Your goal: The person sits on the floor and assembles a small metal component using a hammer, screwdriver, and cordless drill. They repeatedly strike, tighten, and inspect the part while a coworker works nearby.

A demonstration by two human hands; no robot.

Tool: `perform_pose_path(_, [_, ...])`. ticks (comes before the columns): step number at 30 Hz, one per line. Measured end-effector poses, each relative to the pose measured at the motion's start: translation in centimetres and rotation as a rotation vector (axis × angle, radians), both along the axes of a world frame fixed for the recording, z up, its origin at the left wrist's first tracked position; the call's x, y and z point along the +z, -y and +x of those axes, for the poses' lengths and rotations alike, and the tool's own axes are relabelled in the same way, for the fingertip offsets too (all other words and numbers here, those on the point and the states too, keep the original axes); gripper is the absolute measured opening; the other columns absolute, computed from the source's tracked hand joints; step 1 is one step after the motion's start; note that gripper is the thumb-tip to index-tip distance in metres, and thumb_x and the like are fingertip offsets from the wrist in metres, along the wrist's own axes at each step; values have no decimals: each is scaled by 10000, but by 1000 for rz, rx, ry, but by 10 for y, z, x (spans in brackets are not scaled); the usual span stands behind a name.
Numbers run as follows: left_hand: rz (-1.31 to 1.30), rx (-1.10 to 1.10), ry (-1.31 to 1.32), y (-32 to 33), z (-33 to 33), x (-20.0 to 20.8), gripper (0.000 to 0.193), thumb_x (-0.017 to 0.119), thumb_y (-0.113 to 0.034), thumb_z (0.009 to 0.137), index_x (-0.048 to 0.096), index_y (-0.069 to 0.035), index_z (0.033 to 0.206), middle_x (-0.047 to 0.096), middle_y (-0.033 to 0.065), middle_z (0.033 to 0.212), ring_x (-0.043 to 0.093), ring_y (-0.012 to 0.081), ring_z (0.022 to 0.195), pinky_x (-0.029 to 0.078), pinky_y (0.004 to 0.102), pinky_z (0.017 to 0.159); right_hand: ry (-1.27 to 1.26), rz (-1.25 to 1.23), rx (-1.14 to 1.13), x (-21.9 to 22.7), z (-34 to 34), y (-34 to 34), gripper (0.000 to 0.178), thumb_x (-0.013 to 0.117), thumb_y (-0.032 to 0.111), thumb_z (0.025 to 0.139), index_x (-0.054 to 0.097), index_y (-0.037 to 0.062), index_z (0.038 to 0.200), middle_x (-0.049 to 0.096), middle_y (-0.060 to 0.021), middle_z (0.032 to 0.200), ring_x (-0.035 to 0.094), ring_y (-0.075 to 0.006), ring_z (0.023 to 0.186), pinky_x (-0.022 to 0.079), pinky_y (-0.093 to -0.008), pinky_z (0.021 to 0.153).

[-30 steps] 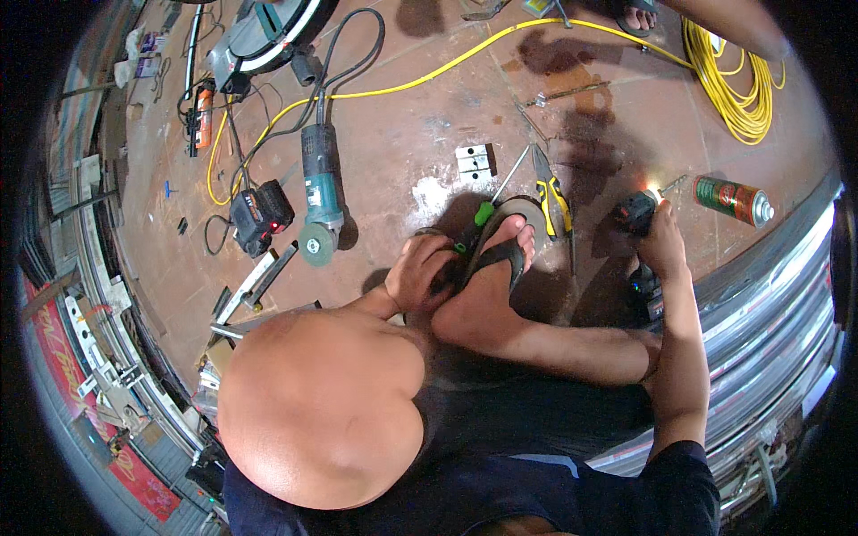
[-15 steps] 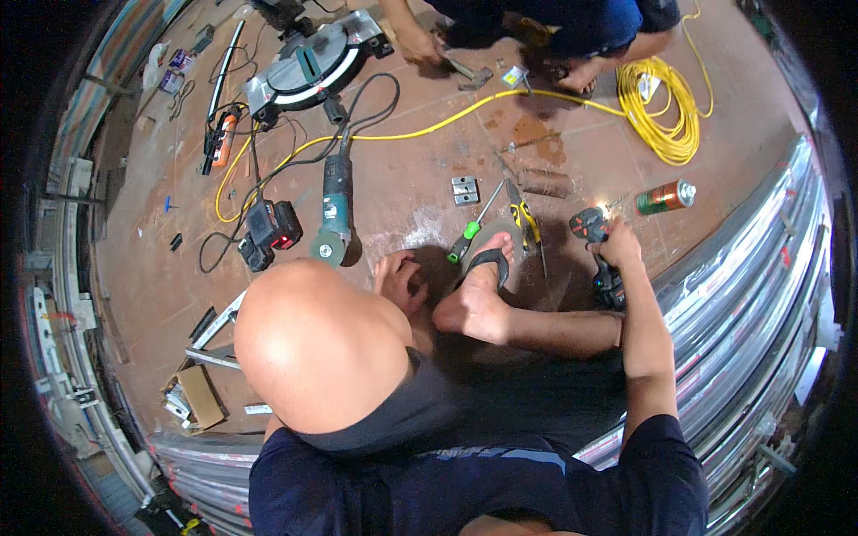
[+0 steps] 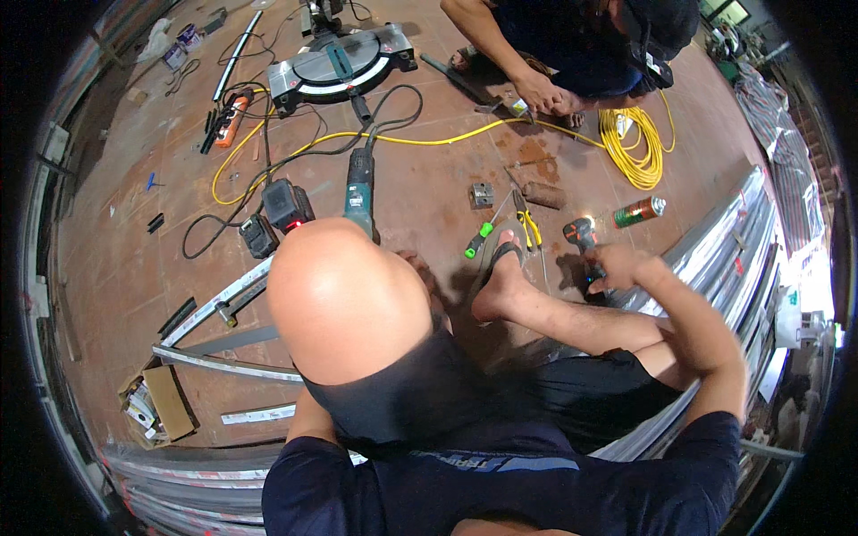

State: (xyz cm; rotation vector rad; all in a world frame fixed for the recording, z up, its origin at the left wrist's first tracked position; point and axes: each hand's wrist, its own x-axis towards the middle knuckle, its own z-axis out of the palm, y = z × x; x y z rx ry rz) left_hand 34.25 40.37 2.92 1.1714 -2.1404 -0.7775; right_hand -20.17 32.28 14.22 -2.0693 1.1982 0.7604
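Well left of the drill [image 3: 579,230], partly behind the raised knee [image 3: 349,304], shows the left hand [image 3: 416,268]; how its fingers stand I cannot tell, since the knee covers most of them. Nearer on the drill's left lie the screwdriver [image 3: 483,234] and, closer to the drill, the pliers [image 3: 529,228]. The drill itself is on the floor [image 3: 116,250], a bright glow by its nose, with the right hand [image 3: 621,268] at its grip; those fingers look bent, but blur leaves me unable to tell whether they close round it or only touch. I judge it fairly heavy and stiff, hard-shelled, not very slippery; the handle seems the place to take hold, clear of the nose. Just right of the drill lies the can [image 3: 639,213].

Around the drill the floor is brown and hard-looking, with a dark stain [image 3: 536,161] beyond it. Far left of the drill are an open box [image 3: 170,402] and metal bars [image 3: 237,360], then the saw [image 3: 338,61] and grinder [image 3: 359,198]; beyond the drill, a co-worker's hands [image 3: 545,96] and the yellow coil [image 3: 636,165]; along its right, wrapped lengths [image 3: 706,246]
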Motion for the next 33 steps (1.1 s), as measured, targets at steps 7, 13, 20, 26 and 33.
perform_pose_path(7, [36,58,136,-11,48,20,676,947,-135,834,711,-46,1461,789,219,1332,745,461,1240,596,548,1079,-317,-190,259,81,54,77,762,998,313,848,700,98,1515,785,-200,1383,768,-441,1255,616,-549,1076])
perform_pose_path(13, [80,66,272,8,54,39,643,937,-120,841,725,-45,1443,799,217,1311,753,459,1224,602,545,1071,-228,-260,380,42,109,151,679,962,309,879,703,111,1475,815,-215,1268,783,-465,1190,622,-577,1037])
perform_pose_path(20, [157,83,402,26,41,52,605,925,-103,849,741,-43,1422,811,215,1287,762,457,1206,608,541,1061,13,-239,422,-99,104,218,523,947,276,851,735,16,1253,793,-231,1222,767,-469,1204,626,-564,1041])
perform_pose_path(26, [207,87,493,42,37,50,573,916,-88,855,755,-41,1403,821,213,1267,769,456,1190,613,538,1053,363,-496,167,-205,59,193,739,1021,277,760,703,16,1373,730,-192,1358,702,-417,1319,596,-545,1108])
perform_pose_path(33, [263,-3,870,128,91,114,549,901,-67,854,761,-33,1384,825,213,1250,767,453,1198,607,537,1066,440,-652,37,-257,88,190,864,1001,437,744,693,101,1478,753,-155,1339,690,-372,1325,546,-615,1074])
